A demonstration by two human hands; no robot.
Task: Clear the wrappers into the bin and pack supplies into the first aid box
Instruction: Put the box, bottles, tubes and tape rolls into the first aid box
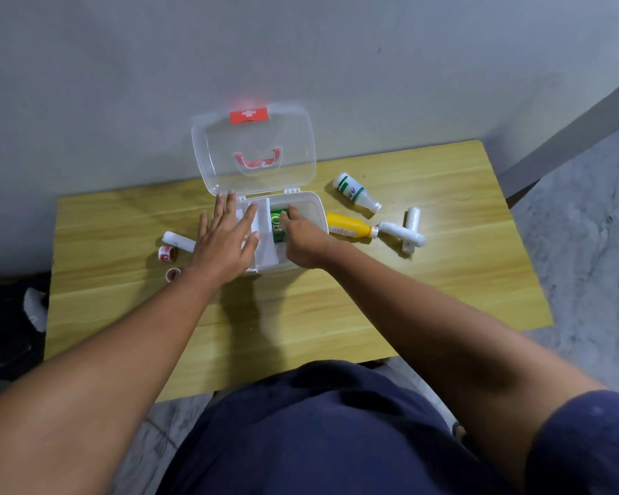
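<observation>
Location: we read a plain room, likely domestic, exact type unclear | Evidence: we see a small wood-grain counter set against a bare grey wall | Floor: we see grey mottled stone-look floor with a dark skirting strip | Furnishing: nothing else visible to us.

Dark navy short-sleeved top

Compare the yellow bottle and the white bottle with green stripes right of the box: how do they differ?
The yellow bottle is solid yellow and lies right against the first aid box; the white bottle has green bands and lies apart, nearer the wall. Both lie on their sides on the table, caps pointing right, still unpacked.
</observation>
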